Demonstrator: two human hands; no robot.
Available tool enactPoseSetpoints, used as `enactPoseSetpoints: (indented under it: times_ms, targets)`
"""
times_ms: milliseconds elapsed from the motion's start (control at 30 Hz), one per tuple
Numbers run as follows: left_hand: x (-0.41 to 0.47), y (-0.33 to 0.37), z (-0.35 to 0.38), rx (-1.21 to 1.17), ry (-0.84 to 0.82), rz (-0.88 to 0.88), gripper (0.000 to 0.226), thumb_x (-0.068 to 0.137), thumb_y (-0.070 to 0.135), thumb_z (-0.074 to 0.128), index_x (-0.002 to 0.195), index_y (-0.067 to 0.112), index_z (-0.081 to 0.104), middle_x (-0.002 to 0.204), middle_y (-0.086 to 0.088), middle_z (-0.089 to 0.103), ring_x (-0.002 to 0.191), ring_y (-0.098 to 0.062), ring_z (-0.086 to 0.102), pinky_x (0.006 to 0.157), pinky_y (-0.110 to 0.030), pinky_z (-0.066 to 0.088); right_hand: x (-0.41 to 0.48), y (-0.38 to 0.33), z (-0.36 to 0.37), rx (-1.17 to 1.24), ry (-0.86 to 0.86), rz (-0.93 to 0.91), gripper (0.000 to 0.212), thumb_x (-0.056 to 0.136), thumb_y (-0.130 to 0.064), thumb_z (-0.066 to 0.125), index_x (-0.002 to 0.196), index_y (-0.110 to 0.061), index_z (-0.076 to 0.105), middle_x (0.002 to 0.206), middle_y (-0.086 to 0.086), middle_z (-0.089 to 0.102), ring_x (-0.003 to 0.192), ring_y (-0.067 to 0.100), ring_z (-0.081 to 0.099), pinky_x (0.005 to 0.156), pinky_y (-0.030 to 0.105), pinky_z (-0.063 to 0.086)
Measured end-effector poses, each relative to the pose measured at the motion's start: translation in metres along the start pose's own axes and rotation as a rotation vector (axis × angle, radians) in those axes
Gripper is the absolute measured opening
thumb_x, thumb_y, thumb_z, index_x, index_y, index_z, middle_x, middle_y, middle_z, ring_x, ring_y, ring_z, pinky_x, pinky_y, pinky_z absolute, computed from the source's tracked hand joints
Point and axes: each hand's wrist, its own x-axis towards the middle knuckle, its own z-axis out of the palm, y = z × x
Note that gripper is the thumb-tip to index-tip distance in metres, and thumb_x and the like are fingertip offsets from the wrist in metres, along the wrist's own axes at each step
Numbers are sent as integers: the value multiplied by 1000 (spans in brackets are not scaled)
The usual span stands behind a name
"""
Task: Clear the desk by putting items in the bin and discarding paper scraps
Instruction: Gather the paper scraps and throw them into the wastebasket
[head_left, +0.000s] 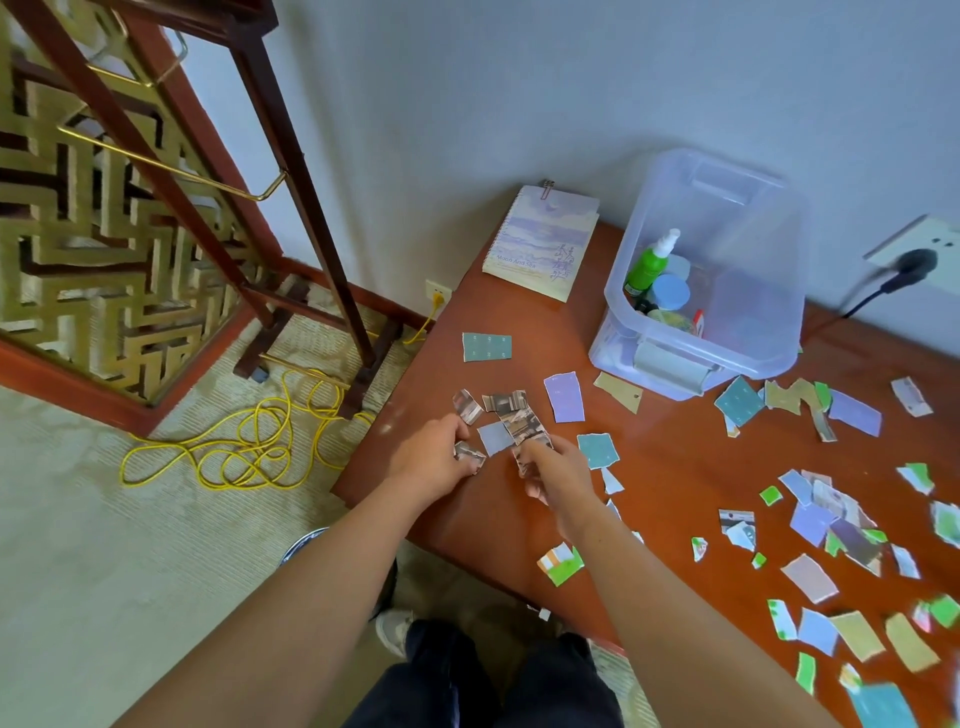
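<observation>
Clear bin (769, 332) at desk's (649, 483) far edge, lid off, near wall. Inside: green spray bottle (649, 262) leaning on left wall, blue-lidded jar (671, 292) beside it, small items below, too cluttered to tell. Notebook (543, 241) left of bin, on desk. Scraps (563, 397) strewn over desk, none seen in bin. Left hand (441, 457) pinching grey scrap (469, 453). Right hand (558, 475) fingers closed on several scraps at desk's left end.
</observation>
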Motion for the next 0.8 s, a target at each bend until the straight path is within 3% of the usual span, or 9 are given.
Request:
enactPoseSetpoints:
  times_ms: [167,300,367,467,533,633,733,800]
  targets:
    - [-4,-3,2,84,30,3,29,81,42,71,89,28,48,100,5,50,83,-20,55,67,-31,41,-1,1,5,169,10,93,16,77,2,49,84,-8,60,91,11,72,80,20,61,58,26,49]
    - [-5,-3,1,81,12,9,25,85,40,66,83,25,48,95,3,51,78,-19,54,66,-32,43,-2,-2,4,173,22,110,17,80,-2,44,91,-6,56,68,10,61,68,20,59,55,27,50]
    - [-3,0,-1,-22,-33,-17,22,89,36,60,79,23,45,86,3,53,74,-17,52,63,-32,39,-1,-6,4,155,8,114,20,82,-2,39,97,-8,52,59,7,55,61,19,58,52,26,49]
    - [4,12,-7,-419,-75,-145,20,89,25,53,73,20,42,72,3,54,65,-17,48,60,-31,36,4,-20,4,123,-31,90,33,84,2,35,108,-10,55,63,10,57,62,20,59,52,25,50]
    - [11,21,-15,-640,-84,-213,15,92,18,48,77,16,45,72,0,60,57,-16,50,53,-27,38,10,-30,5,111,-69,44,42,83,7,34,111,-15,57,74,12,63,70,22,64,56,26,53]
    - [19,31,-27,-860,-81,-282,14,97,8,36,85,11,44,81,-8,63,56,-15,55,45,-22,40,24,-40,8,0,-48,-30,33,88,3,35,100,-18,58,82,7,65,76,20,65,60,27,52]
    - [27,34,-31,-853,-61,-309,17,96,5,30,92,12,45,81,-9,62,59,-15,55,46,-21,43,43,-44,11,-224,-20,-155,16,93,-14,42,88,-20,57,84,2,60,73,15,54,63,27,43]
    - [34,32,-32,-732,-39,-275,17,95,6,34,94,15,49,82,-4,61,61,-12,52,51,-21,39,52,-47,11,-365,-30,-229,14,94,-15,46,93,-20,60,94,-1,63,84,15,58,69,26,43]
